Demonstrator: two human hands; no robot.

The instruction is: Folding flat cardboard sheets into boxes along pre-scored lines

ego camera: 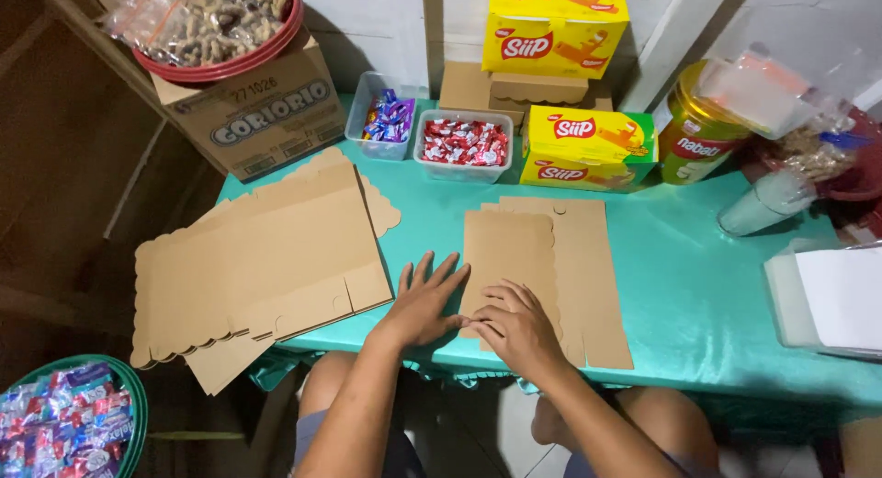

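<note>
Table: green shiny cloth point(698, 285) covers it, with a wall behind and a dark floor to the left.
Near bowl: a green bowl of wrapped candy point(69, 423) sits low at the left, off the table.
Left hand: the left hand point(421, 303) lies flat on the cloth, fingers spread wide, and its fingertips touch the left edge of the flat cardboard piece point(542, 276). It holds nothing.
Right hand: the right hand point(516, 329) rests on the near end of the cardboard, fingers curled and pressing down on it. It is not pinching it.
Cardboard: it lies flat, its long side running from the person away toward the wall. One flap is folded over on the left half. Most of it lies past the hands and to the right.
Stack: a pile of flat cardboard sheets point(262, 262) lies to the left, near but not touching the hands.
White tray: a clear box with white paper point(827, 299) sits at the right edge.
Far row: two small tubs of candy point(462, 144), yellow boxes point(588, 149), a yellow jar point(698, 124) and a brown carton point(257, 110) with a red bowl of peanuts point(216, 23) on top.
</note>
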